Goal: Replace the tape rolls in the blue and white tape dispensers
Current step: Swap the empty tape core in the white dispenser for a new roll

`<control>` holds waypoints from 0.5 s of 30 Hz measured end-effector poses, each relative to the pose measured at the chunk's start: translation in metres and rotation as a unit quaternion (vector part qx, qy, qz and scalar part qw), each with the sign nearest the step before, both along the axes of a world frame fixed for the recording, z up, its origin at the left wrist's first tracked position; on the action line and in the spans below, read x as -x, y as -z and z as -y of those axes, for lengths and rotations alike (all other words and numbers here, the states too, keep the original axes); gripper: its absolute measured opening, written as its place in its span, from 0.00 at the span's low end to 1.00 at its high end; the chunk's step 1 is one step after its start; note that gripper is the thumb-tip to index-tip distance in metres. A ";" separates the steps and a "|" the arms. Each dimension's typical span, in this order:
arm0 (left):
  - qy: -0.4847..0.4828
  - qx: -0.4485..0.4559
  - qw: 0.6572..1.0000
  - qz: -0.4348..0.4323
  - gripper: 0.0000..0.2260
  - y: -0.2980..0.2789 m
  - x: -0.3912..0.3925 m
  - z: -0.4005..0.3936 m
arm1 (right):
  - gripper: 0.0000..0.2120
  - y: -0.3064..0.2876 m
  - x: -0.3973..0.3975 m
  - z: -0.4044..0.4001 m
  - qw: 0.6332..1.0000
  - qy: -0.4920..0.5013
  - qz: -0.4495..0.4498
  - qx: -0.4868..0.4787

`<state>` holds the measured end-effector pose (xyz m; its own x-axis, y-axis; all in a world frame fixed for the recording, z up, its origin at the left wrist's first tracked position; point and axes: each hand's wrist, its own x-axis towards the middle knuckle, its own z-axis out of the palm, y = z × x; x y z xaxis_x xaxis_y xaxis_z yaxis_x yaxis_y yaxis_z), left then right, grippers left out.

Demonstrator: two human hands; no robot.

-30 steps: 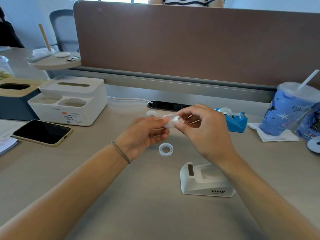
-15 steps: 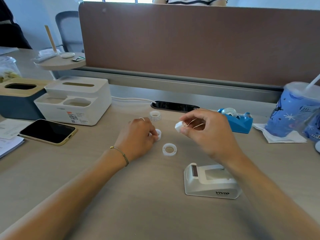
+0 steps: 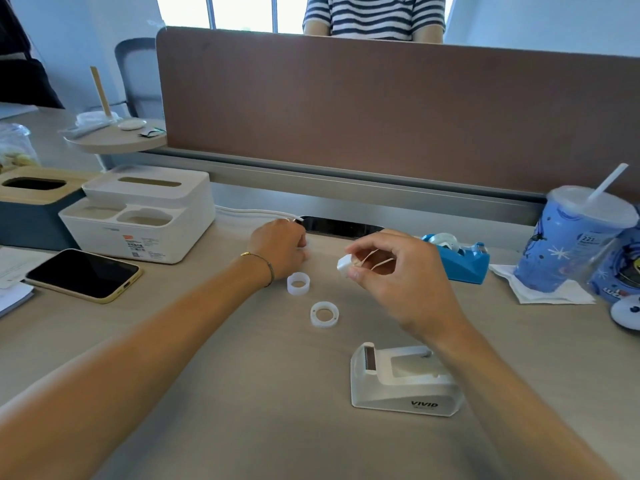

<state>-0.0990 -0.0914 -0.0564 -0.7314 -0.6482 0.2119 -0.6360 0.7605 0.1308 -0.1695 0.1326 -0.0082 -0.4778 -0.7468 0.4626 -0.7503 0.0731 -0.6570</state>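
Hands are both over the desk, well apart from each other. The right hand is raised, pinching a small white spool between thumb and forefinger, the other fingers curled in. The left hand reaches toward the far edge near the cable slot, knuckles up and fingers folded under; whether it grips anything I cannot tell from where I stand. Between the two hands, two pale rings lie on the surface: a taller one just beside the left wrist, standing on its end, and a flatter ring nearer the person. The white tape dispenser sits close to the person under the right forearm, its cradle holding no roll, cutter end pointing left. The blue tape dispenser stands farther back on the right with a roll seated in it, just beyond the right hand. A phone lies face up on the left, in front of a white organiser box. A blue lidded cup with a straw stands at the far right on a napkin
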 end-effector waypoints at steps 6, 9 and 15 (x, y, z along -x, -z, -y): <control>0.020 -0.154 0.959 -0.239 0.08 -0.016 -0.023 -0.022 | 0.06 0.002 0.007 0.000 1.000 0.013 0.013 0.008; 0.066 -0.364 0.854 -0.366 0.11 -0.035 -0.042 -0.055 | 0.07 0.000 0.007 0.000 0.999 0.017 0.024 0.021; 0.090 -0.585 0.712 -0.379 0.10 -0.049 -0.058 -0.088 | 0.09 -0.005 -0.005 -0.002 0.998 0.018 -0.031 0.043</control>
